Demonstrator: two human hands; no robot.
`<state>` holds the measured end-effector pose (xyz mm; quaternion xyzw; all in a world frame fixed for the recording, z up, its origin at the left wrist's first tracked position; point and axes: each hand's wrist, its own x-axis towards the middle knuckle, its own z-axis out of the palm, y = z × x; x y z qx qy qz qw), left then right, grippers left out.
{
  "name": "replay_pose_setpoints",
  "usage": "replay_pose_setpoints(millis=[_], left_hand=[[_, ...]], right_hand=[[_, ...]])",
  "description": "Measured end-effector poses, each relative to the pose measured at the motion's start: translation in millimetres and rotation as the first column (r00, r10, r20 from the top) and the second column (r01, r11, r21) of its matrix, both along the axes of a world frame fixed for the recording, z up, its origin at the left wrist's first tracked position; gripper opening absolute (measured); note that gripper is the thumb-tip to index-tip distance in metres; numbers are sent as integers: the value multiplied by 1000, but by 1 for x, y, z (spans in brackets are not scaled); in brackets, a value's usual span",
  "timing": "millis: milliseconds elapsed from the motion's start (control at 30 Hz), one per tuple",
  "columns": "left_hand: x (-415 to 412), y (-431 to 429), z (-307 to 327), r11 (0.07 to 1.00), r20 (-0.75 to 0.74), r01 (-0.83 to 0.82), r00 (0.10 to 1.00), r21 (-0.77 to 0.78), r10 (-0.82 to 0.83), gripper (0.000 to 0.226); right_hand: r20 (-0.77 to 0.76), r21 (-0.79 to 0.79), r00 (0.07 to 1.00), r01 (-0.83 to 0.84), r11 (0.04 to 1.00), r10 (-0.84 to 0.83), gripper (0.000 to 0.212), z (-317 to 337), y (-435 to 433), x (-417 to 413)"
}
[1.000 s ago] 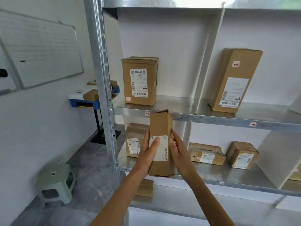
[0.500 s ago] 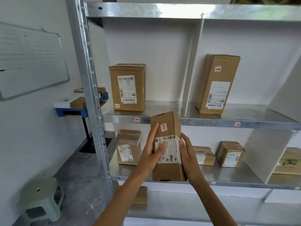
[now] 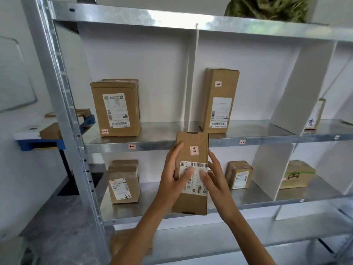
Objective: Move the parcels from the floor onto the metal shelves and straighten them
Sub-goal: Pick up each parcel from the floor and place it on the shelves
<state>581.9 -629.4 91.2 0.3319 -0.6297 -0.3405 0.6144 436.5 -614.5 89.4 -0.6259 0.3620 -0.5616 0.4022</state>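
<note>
Head view: parcel (image 3: pixel 193 140) (upright) between hands (image 3: pixel 172 178) (image 3: pixel 215 180)

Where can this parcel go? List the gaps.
Upper metal shelf: bare between the large brown cardboard box and the white divider, and right of the tall narrow cardboard box. Crowded: lower bay around the small brown box.

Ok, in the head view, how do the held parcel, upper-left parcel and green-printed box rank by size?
1. Upper-left parcel and held parcel: alike, and the held one is nearer, so unranked.
2. Green-printed box, smallest.
</note>
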Motion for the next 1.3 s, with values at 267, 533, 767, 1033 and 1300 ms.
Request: replay_pose_setpoints(millis=[267, 533, 767, 1033, 1300], left_hand=[[-23, 3, 24, 968, 288, 252, 927, -2, -241, 57], [-67, -16, 37, 983, 298, -38, 950, -182, 92, 67], [-127, -22, 19, 978, -6, 205, 979, -45, -205, 57], [-251, -35, 19, 879, 133, 469, 880, -90, -456, 36], [-426, 23, 19, 795, 126, 597, 802, -110, -584, 51]], right_hand=[[175, 50, 942, 283, 958, -288, 58, 24, 1, -58], [351, 53, 812, 480, 876, -466, 40, 42, 16, -108], [368, 157, 737, 551, 819, -566, 30, 33, 54, -162], [9, 35, 721, 692, 721, -693, 50, 45, 124, -281], [147, -39, 453, 891, 453, -879, 46, 25, 175, -414]])
